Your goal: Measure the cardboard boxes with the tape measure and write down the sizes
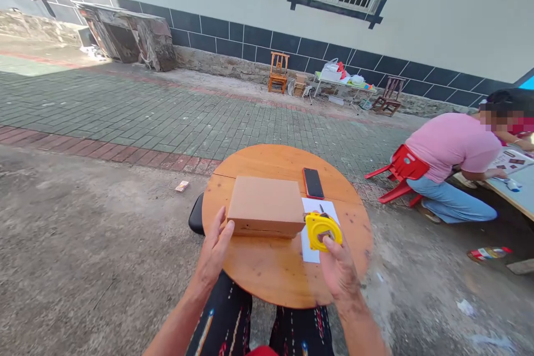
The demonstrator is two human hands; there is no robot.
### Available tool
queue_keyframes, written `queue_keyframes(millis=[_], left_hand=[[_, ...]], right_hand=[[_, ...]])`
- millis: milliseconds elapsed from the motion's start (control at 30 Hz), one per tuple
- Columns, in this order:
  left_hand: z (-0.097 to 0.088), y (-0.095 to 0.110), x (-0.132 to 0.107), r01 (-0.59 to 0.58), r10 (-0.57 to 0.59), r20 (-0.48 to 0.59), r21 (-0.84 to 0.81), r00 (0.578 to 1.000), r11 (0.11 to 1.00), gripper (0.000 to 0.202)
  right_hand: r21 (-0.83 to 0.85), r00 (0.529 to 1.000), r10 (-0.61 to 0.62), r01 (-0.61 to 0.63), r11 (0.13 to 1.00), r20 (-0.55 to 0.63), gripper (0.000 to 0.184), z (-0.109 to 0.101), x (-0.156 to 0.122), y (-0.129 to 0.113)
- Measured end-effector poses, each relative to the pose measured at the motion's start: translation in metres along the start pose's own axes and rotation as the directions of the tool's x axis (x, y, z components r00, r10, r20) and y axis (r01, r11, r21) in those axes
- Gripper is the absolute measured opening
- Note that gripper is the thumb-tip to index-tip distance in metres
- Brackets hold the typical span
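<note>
A brown cardboard box [267, 200] lies on the round wooden table [267, 270] before me. Beside its near left corner is my left hand [214, 247], fingers stretched out and holding nothing; whether it touches the box I cannot tell. My right hand [340, 270] grips a yellow tape measure [323, 231], held at the box's right end above a white sheet of paper [311, 253]. Behind the tape measure the tip of a dark pen [321, 208] shows over the paper. A phone with a red edge [312, 183] rests on the table beyond the paper.
At right a person in a pink shirt [454, 139] sits on a red plastic chair [404, 169], leaning over another table [515, 194]. A bottle [489, 254] lies on the ground there. A wooden chair [278, 72] and a loaded folding table [344, 82] stand along the wall.
</note>
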State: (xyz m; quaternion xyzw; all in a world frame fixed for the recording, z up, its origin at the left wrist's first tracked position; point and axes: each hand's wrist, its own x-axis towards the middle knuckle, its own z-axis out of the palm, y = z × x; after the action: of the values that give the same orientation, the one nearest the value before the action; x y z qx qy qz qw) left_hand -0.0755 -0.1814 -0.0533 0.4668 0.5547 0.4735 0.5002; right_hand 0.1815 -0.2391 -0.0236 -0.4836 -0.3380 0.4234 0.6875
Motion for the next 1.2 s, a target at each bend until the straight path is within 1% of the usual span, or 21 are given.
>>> queue_keyframes(millis=[67,200,300,367,467,533,600,667,733,800,833,867,900,933,967,1000,1067,1100,1133,1167,1200], left_hand=[[0.003,0.003,0.001,-0.025,0.026,0.013,-0.005,1.0,1.0,0.064],[0.008,0.006,0.003,-0.068,0.071,0.063,-0.049,0.995,0.996,0.058],[0.009,0.006,0.0,-0.077,0.08,0.062,-0.056,0.995,0.995,0.056],[0.006,0.006,-0.004,-0.079,0.081,0.044,-0.049,0.996,0.996,0.055],[0.0,0.004,-0.008,-0.084,0.083,-0.013,-0.041,0.996,0.996,0.055],[-0.004,0.002,-0.008,-0.08,0.079,-0.032,-0.033,0.996,0.996,0.054],[-0.006,-0.001,-0.005,-0.077,0.076,-0.026,-0.029,0.997,0.997,0.055],[-0.006,-0.004,-0.002,-0.079,0.079,-0.013,-0.034,0.997,0.996,0.056],[-0.006,-0.007,0.001,-0.083,0.083,-0.016,-0.039,0.996,0.996,0.056],[-0.006,-0.009,0.002,-0.083,0.082,-0.031,-0.038,0.996,0.996,0.056],[-0.006,-0.009,0.002,-0.083,0.082,-0.036,-0.038,0.996,0.996,0.056],[-0.007,-0.01,0.002,-0.085,0.083,-0.036,-0.039,0.996,0.996,0.056],[-0.007,-0.01,0.002,-0.087,0.086,-0.033,-0.043,0.996,0.995,0.055],[-0.008,-0.01,0.001,-0.089,0.088,-0.028,-0.048,0.996,0.995,0.055],[-0.009,-0.009,0.001,-0.09,0.089,-0.026,-0.053,0.996,0.995,0.054],[-0.009,-0.009,0.001,-0.089,0.088,-0.027,-0.059,0.996,0.994,0.054],[-0.01,-0.009,0.001,-0.085,0.083,-0.036,-0.064,0.996,0.994,0.053],[-0.01,-0.009,0.001,-0.081,0.079,-0.038,-0.062,0.996,0.995,0.053],[-0.01,-0.009,0.001,-0.078,0.076,-0.038,-0.059,0.996,0.995,0.053],[-0.01,-0.01,0.001,-0.076,0.074,-0.036,-0.058,0.997,0.995,0.052],[-0.01,-0.011,0.001,-0.073,0.072,-0.033,-0.059,0.997,0.996,0.052]], right_hand=[[0.001,1.0,0.008,-0.008,1.0,0.009,0.05,0.002,0.0,0.004],[0.054,0.998,0.055,-0.053,0.997,-0.032,0.046,0.004,-0.001,0.009],[0.063,0.997,0.071,-0.068,0.996,-0.043,0.044,0.005,-0.001,0.011],[0.016,0.996,0.073,-0.073,0.997,-0.043,0.044,0.006,-0.002,0.012],[-0.082,0.997,0.073,-0.076,0.994,-0.039,0.045,0.005,-0.004,0.011],[-0.131,0.996,0.077,-0.081,0.988,-0.038,0.049,0.005,-0.002,0.005],[-0.154,0.997,0.065,-0.071,0.985,-0.046,0.052,0.007,0.004,-0.004],[-0.18,0.999,0.053,-0.054,0.982,-0.011,0.051,0.013,0.015,-0.014],[-0.228,0.995,0.064,-0.046,0.973,0.074,0.05,0.023,0.028,-0.022],[-0.301,0.984,0.074,-0.023,0.953,0.161,0.052,0.036,0.041,-0.024],[-0.349,0.98,0.057,0.013,0.937,0.19,0.054,0.043,0.047,-0.023],[-0.405,0.977,0.017,0.072,0.912,0.213,0.055,0.049,0.053,-0.021],[-0.468,0.968,-0.043,0.158,0.87,0.247,0.054,0.056,0.057,-0.018],[-0.529,0.945,-0.109,0.265,0.806,0.308,0.05,0.061,0.06,-0.016],[-0.577,0.904,-0.159,0.38,0.723,0.397,0.047,0.066,0.062,-0.013],[-0.604,0.848,-0.174,0.486,0.632,0.501,0.046,0.069,0.062,-0.011],[-0.608,0.728,-0.103,0.634,0.478,0.678,0.051,0.072,0.059,-0.008],[-0.61,0.691,-0.048,0.666,0.429,0.721,0.056,0.071,0.056,-0.009],[-0.627,0.685,-0.009,0.671,0.396,0.728,0.06,0.069,0.052,-0.009],[-0.653,0.704,0.003,0.658,0.375,0.71,0.062,0.066,0.049,-0.01],[-0.684,0.736,-0.007,0.633,0.362,0.677,0.062,0.062,0.046,-0.011]])
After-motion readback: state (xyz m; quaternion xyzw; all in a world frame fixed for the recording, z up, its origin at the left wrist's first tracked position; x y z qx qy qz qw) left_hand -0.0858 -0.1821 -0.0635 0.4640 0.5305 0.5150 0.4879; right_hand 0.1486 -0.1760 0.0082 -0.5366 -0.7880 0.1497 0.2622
